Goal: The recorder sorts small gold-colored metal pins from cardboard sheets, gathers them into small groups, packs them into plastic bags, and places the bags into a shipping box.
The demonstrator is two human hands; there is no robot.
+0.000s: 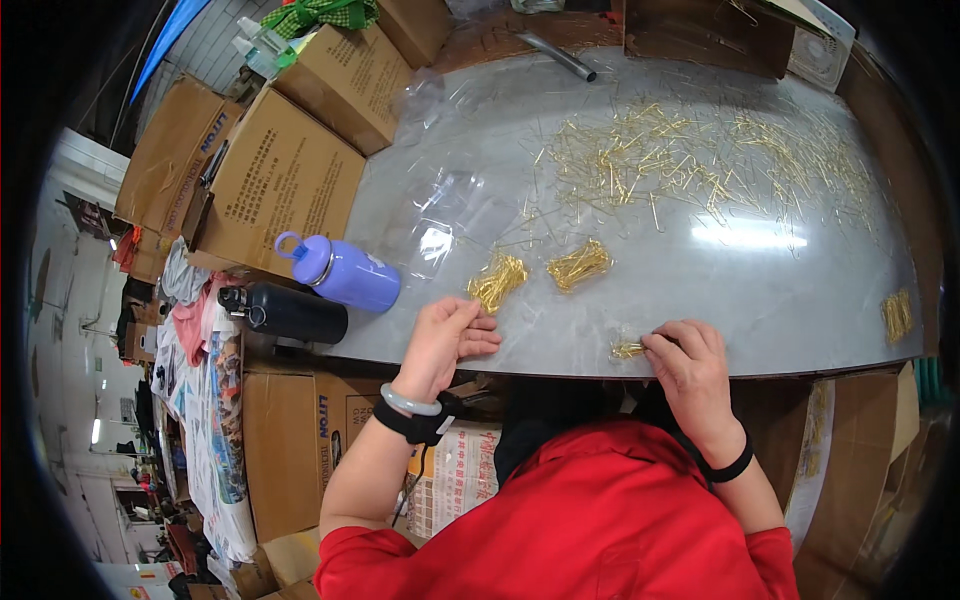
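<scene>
Plainly, the work sat close to the front rim of the grey table [770, 310]

The right hand [692, 365] hung over the front rim, its thumb and forefinger pinching one end of a small gold bunch [627, 350] of wire pieces just inside the edge. The left hand [455, 335] was at the rim too, fingers loosely curved; its thumb and forefinger were right by the left gold bundle [497, 282], though I could not tell whether they gripped it. A second gold bundle [580, 265] lay just right of that one.

Between the hands ran a strip of open tabletop, and a wider stretch opened beyond the right hand, as far as an end bundle [897, 316] near the right-hand edge. Farther back, loose gold wires [640, 160] sprawled widely. Room was tighter on the left: a purple bottle [350, 272] and a black bottle [297, 313] were near the left hand, and cardboard boxes [290, 180] walled that edge. A metal tube [558, 57] lay near the far edge.
</scene>
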